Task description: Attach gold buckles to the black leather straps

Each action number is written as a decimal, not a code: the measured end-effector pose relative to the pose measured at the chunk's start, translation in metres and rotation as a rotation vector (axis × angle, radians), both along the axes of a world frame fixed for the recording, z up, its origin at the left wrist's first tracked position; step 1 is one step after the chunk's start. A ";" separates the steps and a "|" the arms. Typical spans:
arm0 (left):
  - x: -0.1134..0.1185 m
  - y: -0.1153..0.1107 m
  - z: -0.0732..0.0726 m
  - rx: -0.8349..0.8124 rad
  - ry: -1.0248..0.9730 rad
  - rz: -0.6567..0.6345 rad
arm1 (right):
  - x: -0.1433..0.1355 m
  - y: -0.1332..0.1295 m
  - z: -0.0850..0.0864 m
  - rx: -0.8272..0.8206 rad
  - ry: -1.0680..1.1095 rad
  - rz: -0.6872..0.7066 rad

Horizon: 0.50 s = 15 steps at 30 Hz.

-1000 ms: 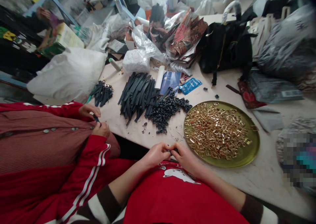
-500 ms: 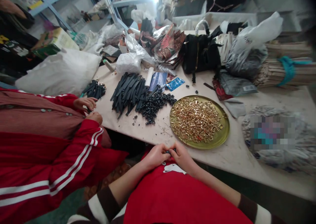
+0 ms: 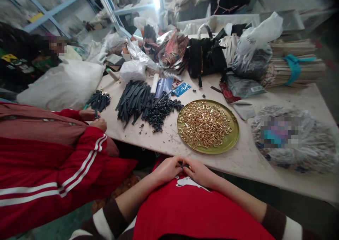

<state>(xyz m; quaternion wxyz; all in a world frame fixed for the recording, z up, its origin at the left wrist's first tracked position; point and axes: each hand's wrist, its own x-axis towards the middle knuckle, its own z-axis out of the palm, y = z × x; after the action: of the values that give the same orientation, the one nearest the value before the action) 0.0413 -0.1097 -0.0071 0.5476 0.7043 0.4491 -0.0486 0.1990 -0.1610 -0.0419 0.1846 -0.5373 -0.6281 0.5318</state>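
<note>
My left hand (image 3: 169, 168) and my right hand (image 3: 196, 169) meet in front of my red apron, just below the table's front edge. Their fingers pinch a small dark piece (image 3: 183, 165) between them, mostly covered by the fingertips. Beyond my hands a round gold tray (image 3: 228, 143) holds a heap of small gold metal buckles (image 3: 205, 123). To its left lie a pile of small black loops (image 3: 159, 114) and a stack of dark strips (image 3: 134, 100).
At the left a co-worker in red sleeves (image 3: 87, 162) handles a dark strip at the table (image 3: 148, 143). Behind the piles are a black bag (image 3: 202, 58) and plastic bags. A clear bag (image 3: 304, 151) lies at the right.
The view has shifted, so the table things appear further left. My right fingers now curl more over the small dark piece. The co-worker's hands have changed pose; a dark strip shows between them.
</note>
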 end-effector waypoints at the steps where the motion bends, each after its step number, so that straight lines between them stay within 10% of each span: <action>1: 0.000 0.001 0.002 0.006 0.007 -0.004 | -0.001 0.001 -0.001 0.005 -0.003 0.024; 9: -0.024 0.017 0.023 -0.173 0.132 0.048 | -0.012 0.025 -0.003 -0.014 0.165 -0.033; 15: -0.049 0.027 0.008 -0.185 0.190 0.143 | -0.041 0.044 -0.019 -0.043 0.292 0.105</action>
<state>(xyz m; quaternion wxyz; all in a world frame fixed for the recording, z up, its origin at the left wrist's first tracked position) -0.0076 -0.0826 0.0014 0.5672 0.6093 0.5416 -0.1167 0.1581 -0.1168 -0.0613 0.2344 -0.4246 -0.6103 0.6264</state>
